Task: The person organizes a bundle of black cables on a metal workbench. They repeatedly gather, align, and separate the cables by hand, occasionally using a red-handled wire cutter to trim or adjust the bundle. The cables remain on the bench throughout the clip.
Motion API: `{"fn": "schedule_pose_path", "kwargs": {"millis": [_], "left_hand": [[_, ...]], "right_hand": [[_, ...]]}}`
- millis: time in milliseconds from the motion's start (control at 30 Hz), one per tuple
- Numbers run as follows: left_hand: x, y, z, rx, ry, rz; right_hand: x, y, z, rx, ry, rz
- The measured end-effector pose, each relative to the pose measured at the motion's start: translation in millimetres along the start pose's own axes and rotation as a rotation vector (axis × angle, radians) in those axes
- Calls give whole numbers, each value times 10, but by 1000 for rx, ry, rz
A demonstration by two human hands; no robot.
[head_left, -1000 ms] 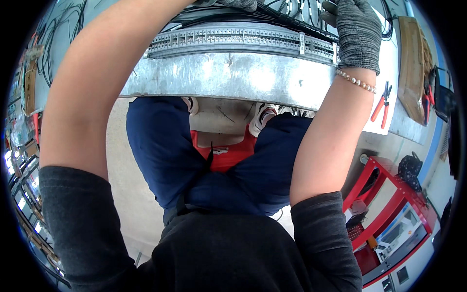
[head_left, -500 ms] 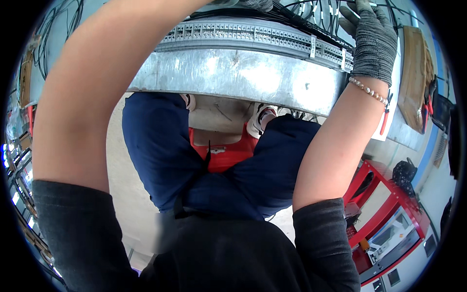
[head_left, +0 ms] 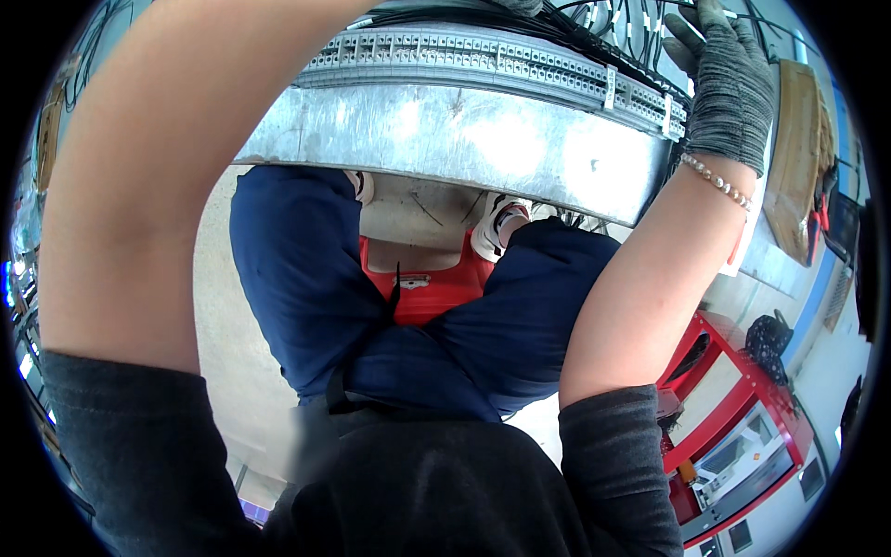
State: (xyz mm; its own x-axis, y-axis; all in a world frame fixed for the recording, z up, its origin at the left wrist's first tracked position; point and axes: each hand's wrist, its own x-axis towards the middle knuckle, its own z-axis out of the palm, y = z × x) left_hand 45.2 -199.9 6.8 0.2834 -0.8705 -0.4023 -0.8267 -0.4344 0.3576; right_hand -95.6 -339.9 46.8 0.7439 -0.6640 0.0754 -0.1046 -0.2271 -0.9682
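Observation:
My right hand, in a grey knit glove, reaches up to the top right edge. Its fingertips are closed at a thin black wire with a white sleeve, partly cut off by the edge. Of my left hand only a sliver of grey glove shows at the top, so its fingers are hidden. Between the hands lie bundled black wires, several bearing white sleeves. Just nearer runs a long row of grey terminal blocks, on a bare metal panel.
A red stool shows between my knees. To the right are a brown cardboard piece, red-handled tools and a red-framed cart. Black cables hang at the far left.
The panel and terminal row sit slightly higher and further right in view. My right hand has shifted a little right and down; less of my left glove shows.

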Motion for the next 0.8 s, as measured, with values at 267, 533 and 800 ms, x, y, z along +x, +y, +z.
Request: {"fn": "schedule_pose_path", "kwargs": {"millis": [267, 533, 800], "left_hand": [[84, 86, 46, 128, 34, -35], [106, 137, -18, 103, -10, -79], [-16, -122, -198, -290, -273, -206]], "right_hand": [[12, -5, -45, -27, 4, 20], [-63, -220, -22, 59, 7, 187], [-145, -180, -149, 411, -499, 202]]}}
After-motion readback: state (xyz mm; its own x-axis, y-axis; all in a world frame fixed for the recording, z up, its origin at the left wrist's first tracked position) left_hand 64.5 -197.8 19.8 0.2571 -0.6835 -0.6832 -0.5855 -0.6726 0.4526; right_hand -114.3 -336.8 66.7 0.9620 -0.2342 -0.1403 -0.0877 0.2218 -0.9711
